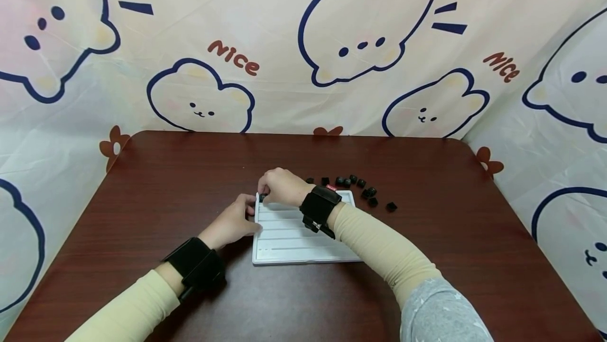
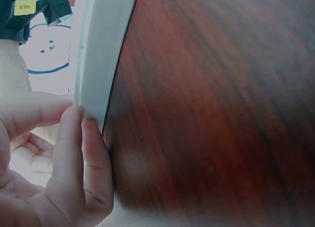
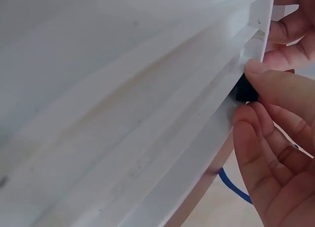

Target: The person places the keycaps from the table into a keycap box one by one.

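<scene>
Left hand: at the centre of the head view, the left hand [image 1: 232, 223] holds the left edge of the white tray [image 1: 294, 253], thumb at the rim and bent fingers further up along the outer wall
Right hand: just above and to the right of it, the right hand [image 1: 286, 186] pinches a black block [image 3: 246, 91] between thumb and fingertips, clamped on nothing else
Gap between hands: close to one another but apart in the head view
Held block: at the tray's upper left corner, by the end of the ridges; whether it touches the tray floor cannot be told
Tray: middle of the frame, flat, parallel ridges running across it, its right part partly hidden by the right arm
Loose blocks: about ten black blocks [image 1: 372, 191] scattered beyond the tray's upper edge and off its upper right corner
Wrists: a black band [image 1: 196, 263] on the left, another on the right
Surface: dark reddish-brown table [image 1: 199, 173]
Backdrop: pale cartoon-printed cloth [image 1: 275, 5] across the top
</scene>
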Tool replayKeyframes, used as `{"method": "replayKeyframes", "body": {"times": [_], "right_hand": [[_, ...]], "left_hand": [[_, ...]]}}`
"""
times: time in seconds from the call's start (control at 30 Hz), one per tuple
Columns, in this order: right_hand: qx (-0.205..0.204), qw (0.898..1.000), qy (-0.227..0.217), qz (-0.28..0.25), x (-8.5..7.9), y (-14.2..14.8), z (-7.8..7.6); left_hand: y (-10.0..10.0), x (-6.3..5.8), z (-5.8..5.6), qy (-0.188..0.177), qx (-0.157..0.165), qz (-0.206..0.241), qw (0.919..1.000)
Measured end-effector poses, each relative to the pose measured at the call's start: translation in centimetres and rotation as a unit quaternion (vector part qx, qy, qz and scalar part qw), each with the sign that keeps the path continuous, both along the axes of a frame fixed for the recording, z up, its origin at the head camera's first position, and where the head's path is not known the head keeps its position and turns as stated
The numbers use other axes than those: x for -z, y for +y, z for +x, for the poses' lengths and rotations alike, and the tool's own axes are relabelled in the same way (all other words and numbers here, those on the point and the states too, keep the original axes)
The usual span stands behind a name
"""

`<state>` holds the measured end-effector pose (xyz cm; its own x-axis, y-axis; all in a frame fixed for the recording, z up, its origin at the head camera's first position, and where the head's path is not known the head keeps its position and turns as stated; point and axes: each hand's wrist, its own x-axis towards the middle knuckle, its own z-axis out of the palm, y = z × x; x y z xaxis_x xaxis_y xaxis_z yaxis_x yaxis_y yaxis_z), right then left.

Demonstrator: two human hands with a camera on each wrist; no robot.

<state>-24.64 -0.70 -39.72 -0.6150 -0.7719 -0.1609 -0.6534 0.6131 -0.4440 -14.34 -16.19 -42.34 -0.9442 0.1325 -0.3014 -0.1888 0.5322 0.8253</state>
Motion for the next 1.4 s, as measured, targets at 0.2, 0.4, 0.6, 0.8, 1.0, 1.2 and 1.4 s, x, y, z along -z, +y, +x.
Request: {"method": "replayKeyframes", "body": {"times": [0.2, 0.4, 0.6, 0.8, 1.0, 1.2, 1.4], "right_hand": [[0.0, 1.0, -0.004, -0.001, -0.1, 0.0, -0.2], [-0.003, 1.0, -0.009, -0.008, 0.1, 0.0, -0.1], [0.0, 1.0, -0.003, -0.013, 0.0, 0.4, 0.0], [-0.004, 1.0, -0.002, -0.006, 0.0, 0.5, 0.2], [-0.012, 1.0, 0.014, 0.005, -0.3, 0.8, 0.1], [-0.018, 1.0, 0.025, 0.006, -0.6, 1.7, -0.1], [-0.014, 0.999, 0.029, 0.003, -1.2, 3.5, -0.5]], "left_hand": [[0.1, -0.1, 0.0, 0.001, 0.006, -0.002, 1.0], [-0.1, 0.1, 0.0, -0.003, 0.007, -0.001, 1.0], [0.1, 0.0, 0.0, -0.003, 0.005, 0.003, 1.0], [0.3, -0.1, 0.2, -0.013, -0.005, 0.012, 0.9998], [0.5, -0.1, 0.1, -0.018, -0.011, 0.031, 0.9993], [0.5, -0.1, 0.1, -0.024, -0.016, 0.026, 0.9992], [0.8, 0.0, 0.3, -0.029, -0.021, 0.025, 0.9991]]}}
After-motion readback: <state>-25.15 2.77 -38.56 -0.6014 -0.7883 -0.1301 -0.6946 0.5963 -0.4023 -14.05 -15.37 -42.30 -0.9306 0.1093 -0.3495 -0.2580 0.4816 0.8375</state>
